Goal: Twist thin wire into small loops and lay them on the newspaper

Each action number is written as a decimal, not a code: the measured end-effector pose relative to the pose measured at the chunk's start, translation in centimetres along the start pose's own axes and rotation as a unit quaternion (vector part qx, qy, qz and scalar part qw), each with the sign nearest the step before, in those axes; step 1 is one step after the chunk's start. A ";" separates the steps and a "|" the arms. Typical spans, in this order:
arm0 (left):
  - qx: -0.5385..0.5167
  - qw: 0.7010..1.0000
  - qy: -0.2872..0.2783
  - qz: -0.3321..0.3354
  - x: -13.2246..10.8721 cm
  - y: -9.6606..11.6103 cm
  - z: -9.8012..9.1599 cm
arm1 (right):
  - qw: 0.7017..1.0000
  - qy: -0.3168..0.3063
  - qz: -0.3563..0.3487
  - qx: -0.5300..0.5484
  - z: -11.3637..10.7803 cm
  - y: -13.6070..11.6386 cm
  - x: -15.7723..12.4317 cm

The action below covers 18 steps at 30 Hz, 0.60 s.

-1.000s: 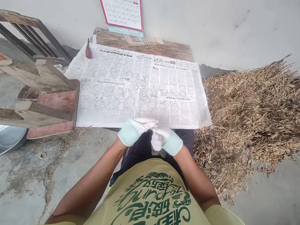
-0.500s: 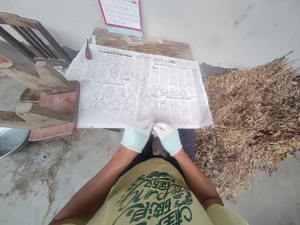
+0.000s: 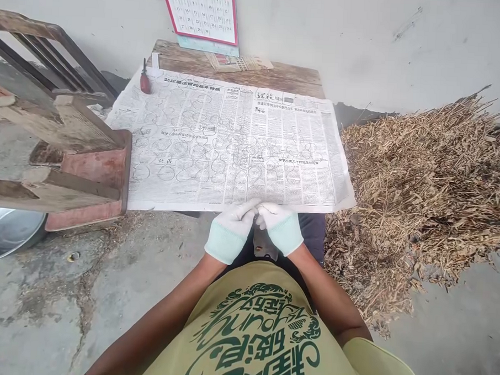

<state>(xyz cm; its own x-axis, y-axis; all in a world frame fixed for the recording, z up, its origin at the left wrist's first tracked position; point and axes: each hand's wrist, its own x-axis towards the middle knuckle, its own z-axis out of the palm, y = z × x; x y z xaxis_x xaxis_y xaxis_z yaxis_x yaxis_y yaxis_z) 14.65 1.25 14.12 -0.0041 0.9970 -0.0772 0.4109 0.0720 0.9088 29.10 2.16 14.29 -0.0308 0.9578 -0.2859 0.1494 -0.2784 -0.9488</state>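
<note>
Both hands wear white gloves with pale green cuffs and meet at the near edge of a spread newspaper [image 3: 285, 134]. My left hand [image 3: 237, 219] is closed, its thumb and forefinger stretched towards the right hand's fingertips. My right hand [image 3: 271, 217] is curled in a pinch against them. Whatever lies between the fingertips is too small or hidden to make out. Pencil-like circles cover much of the newspaper. On its far left corner lies a screwdriver-like tool with a red handle [image 3: 145, 83].
The newspaper covers a wooden table [image 3: 292, 79], with a desk calendar [image 3: 203, 14] and a folded paper [image 3: 239, 63] at the back. An overturned wooden stool [image 3: 95, 167], a chair [image 3: 29, 20] and a metal basin [image 3: 10, 232] stand left. Dry stalks [image 3: 431, 201] are heaped right.
My left hand has turned slightly, with its wrist a little lower and its fingers still meeting the right hand's. The right hand has hardly moved. The view has shifted slightly.
</note>
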 end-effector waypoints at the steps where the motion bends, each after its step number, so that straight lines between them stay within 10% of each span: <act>1: -0.015 1.000 -0.003 0.001 -0.1 0.0 0.0 | 1.000 -0.003 -0.004 -0.008 0.0 -0.1 -0.1; 11: -0.121 0.991 0.024 -0.055 -0.3 -0.4 0.5 | 0.983 -0.048 -0.063 -0.168 -0.7 -1.1 -1.3; 18: -0.040 0.995 -0.073 -0.054 0.7 0.3 -1.4 | 0.884 -0.027 -0.214 -0.415 -4.7 -5.3 -0.4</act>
<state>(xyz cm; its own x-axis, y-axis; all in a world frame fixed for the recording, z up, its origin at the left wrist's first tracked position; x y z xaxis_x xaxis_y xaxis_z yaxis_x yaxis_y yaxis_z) 13.51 2.03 14.86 0.0903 0.9689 -0.2304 0.3417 0.1871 0.9210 32.96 3.60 20.02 -0.3036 0.9516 0.0476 0.7859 0.2784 -0.5521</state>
